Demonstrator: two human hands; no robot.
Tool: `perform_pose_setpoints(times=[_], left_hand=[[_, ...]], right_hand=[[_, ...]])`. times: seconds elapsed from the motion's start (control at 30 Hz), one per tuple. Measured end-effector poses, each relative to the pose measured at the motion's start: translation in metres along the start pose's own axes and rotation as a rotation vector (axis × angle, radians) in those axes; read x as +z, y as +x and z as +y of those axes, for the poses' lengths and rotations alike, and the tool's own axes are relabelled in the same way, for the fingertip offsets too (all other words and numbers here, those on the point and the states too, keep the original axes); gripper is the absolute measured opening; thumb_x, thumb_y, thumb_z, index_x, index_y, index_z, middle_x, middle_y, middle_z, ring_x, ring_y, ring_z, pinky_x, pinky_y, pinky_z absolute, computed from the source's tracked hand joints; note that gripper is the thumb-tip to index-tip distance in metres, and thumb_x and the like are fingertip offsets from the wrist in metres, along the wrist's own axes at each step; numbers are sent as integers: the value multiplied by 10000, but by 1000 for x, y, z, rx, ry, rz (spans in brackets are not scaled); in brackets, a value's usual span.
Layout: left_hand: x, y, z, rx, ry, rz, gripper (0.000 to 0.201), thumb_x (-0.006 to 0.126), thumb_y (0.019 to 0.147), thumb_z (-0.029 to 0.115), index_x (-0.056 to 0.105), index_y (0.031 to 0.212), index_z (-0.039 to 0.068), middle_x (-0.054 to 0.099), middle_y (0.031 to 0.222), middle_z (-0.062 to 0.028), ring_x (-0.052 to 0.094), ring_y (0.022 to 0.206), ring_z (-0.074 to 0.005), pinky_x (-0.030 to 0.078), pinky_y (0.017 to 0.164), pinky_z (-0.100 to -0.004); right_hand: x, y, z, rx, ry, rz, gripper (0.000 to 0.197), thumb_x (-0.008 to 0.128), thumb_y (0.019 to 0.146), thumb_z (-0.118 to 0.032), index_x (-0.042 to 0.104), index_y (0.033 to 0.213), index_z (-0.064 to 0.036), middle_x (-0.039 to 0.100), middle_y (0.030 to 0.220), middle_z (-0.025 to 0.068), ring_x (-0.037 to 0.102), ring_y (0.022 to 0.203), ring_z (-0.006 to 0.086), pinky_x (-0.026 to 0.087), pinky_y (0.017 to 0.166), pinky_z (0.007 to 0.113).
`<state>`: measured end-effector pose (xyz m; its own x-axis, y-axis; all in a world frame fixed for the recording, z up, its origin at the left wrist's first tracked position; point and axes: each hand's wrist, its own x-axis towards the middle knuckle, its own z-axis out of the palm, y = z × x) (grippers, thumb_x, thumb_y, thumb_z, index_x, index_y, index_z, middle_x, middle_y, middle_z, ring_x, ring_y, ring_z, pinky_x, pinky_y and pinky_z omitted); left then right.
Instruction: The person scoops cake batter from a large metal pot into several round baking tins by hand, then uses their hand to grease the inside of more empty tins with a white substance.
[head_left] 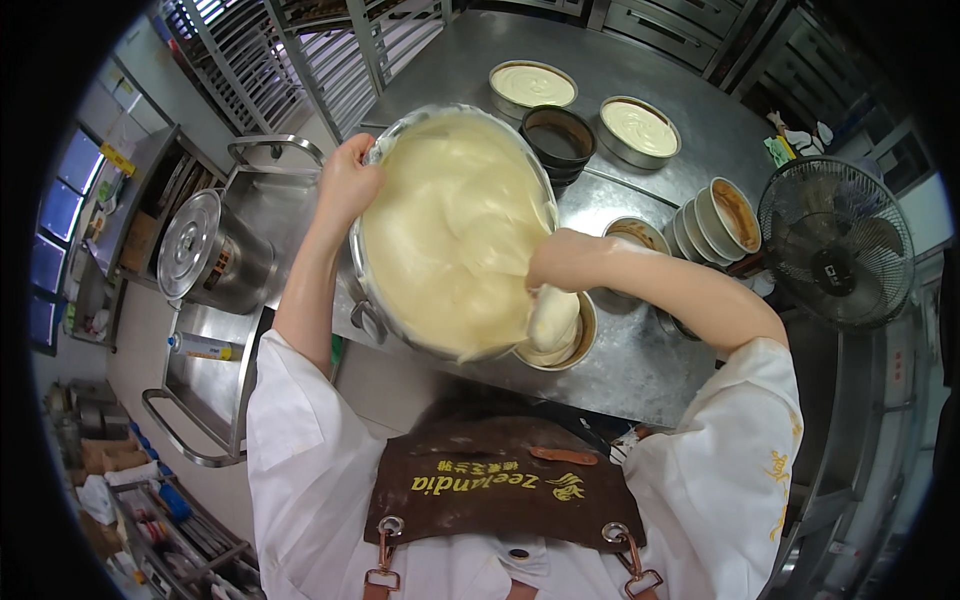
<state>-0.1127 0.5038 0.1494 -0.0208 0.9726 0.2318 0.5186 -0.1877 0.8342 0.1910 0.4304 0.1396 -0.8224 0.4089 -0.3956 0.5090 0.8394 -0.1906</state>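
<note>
A large metal mixing bowl [460,108] full of pale yellow batter [445,225] is tilted toward the right. My left hand [350,180] is closed around its upper left rim. At the bowl's lower right edge is my right hand [565,262], fingers curled, with a thick mass of batter hanging just below it. Whether a scraper is in those fingers is hidden by the hand and the batter. Directly underneath, a round cake tin [590,335] has batter in it, and the bowl covers part of this tin.
Two filled round tins [534,84] [640,132] stand farther back on the steel table [640,385]. Dark stacked tins [558,140], lined tins [640,235] and a leaning stack [715,222] sit nearer. A fan [835,245] is at right; a lidded pot [215,250] rests on a left trolley [195,385].
</note>
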Motion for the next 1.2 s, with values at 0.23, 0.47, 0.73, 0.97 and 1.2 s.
perform_pose_setpoints(times=[0.23,0.47,0.73,0.97,1.2], left_hand=[[-2,-3,12,-21,58,12,110,528,640,64,551,739,21,519,594,-58,496,592,-133,374,562,-288],[-4,1,1,-24,65,5,146,532,637,69,568,772,26,549,621,-68,519,597,-159,383,571,-293],[-2,-1,1,10,62,54,116,535,631,64,546,737,20,527,600,-62,501,581,-152,378,559,-293],[-11,-1,-1,-29,-22,40,73,520,630,10,525,702,11,490,587,-18,448,571,-96,354,526,-266],[-27,2,-6,-95,-155,29,125,533,624,-25,535,743,15,507,610,7,464,574,-80,355,510,-238]], right_hand=[[-26,-2,2,23,16,395,345,510,728,18,667,965,-176,636,908,46,614,813,259,488,686,352],[-26,33,-17,-51,30,388,381,483,737,37,665,986,-187,637,906,27,612,840,245,489,712,345],[-12,39,11,-13,426,680,321,564,777,-88,621,1087,-150,647,945,70,616,849,272,489,732,364],[3,31,45,376,373,765,271,620,775,-205,608,1005,-63,634,883,161,608,836,338,485,724,403],[72,69,120,687,285,952,238,584,784,-189,573,880,28,605,873,237,590,844,392,469,708,441]])
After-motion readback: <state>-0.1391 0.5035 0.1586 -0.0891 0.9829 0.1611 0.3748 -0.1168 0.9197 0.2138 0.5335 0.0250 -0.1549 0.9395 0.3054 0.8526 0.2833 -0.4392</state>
